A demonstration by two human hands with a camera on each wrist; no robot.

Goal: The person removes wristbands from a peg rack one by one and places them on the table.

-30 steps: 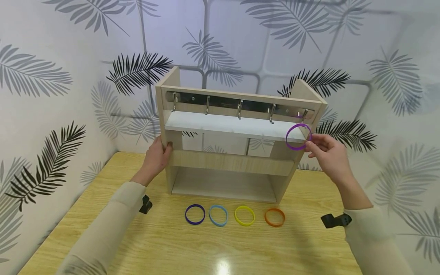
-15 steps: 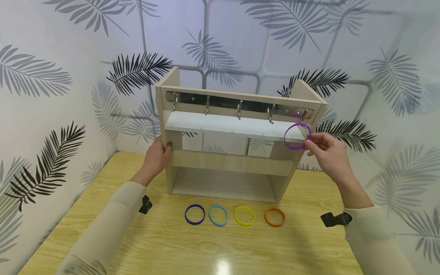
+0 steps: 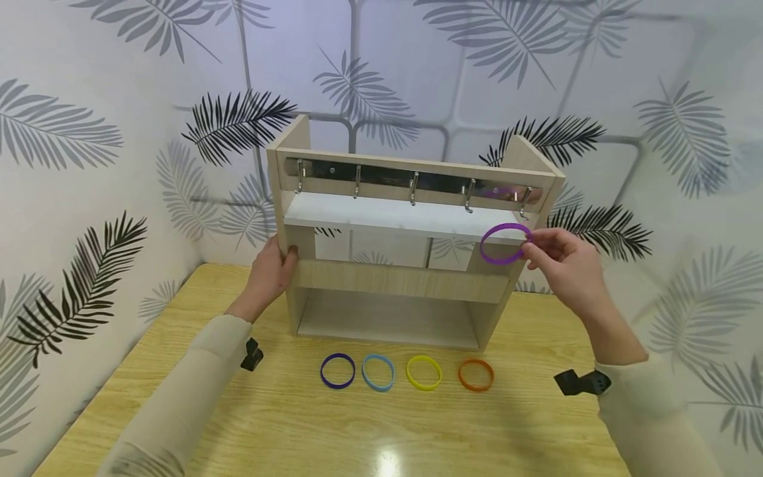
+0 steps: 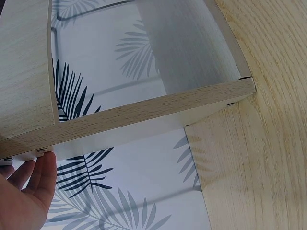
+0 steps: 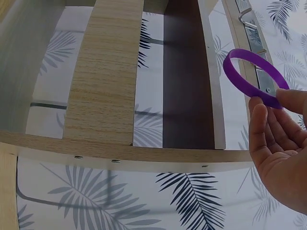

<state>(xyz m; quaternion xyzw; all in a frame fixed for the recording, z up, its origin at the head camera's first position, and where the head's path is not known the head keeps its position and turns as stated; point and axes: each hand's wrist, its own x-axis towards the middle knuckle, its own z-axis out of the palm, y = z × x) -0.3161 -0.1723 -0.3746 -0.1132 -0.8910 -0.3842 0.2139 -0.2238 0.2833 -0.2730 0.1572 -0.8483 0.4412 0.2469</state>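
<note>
A small wooden shelf unit (image 3: 393, 281) stands on the table, with a metal hook rail along its upper front. My left hand (image 3: 268, 275) grips its left side panel, thumb by the front edge; in the left wrist view the fingers (image 4: 44, 179) press the panel's outer face. Between thumb and fingertips my right hand (image 3: 566, 271) pinches a purple silicone wristband (image 5: 237, 79). The band is held in front of the shelf's right side, just below the rightmost hook (image 3: 526, 202), and hangs on no hook.
Four more wristbands lie in a row before the shelf: dark blue (image 3: 337, 386), light blue (image 3: 378, 389), yellow (image 3: 424, 388) and orange (image 3: 476, 389). The wood-grain table (image 3: 298, 430) meets a leaf-patterned wall (image 3: 393, 66) behind the unit.
The right hand has drawn the purple wristband slightly down and left, away from the rightmost hook, and the band has tilted flatter. The left hand stays on the side panel.
</note>
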